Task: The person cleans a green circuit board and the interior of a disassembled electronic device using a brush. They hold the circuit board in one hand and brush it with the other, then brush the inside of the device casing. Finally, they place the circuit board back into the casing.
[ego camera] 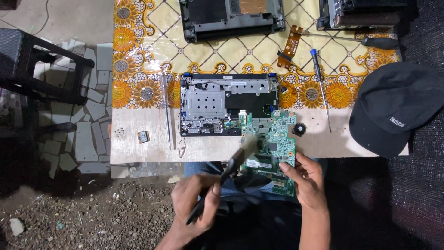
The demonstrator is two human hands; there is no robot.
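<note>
My left hand [196,203] grips the black handle of a brush [231,167]; its pale bristles are blurred over a green circuit board [273,143]. My right hand [307,180] holds that board by its lower right edge, tilted over the front edge of the table [138,153]. Just behind the board lies an opened laptop chassis [226,104] with a bare metal frame.
A black cap [393,106] rests at the table's right edge. Two screwdrivers [319,78], an orange flex cable [291,44], a small black fan [299,129], a metal rod [166,111] and a small chip [144,136] lie around. Another laptop shell [231,18] sits farther back. A black stool [41,65] stands left.
</note>
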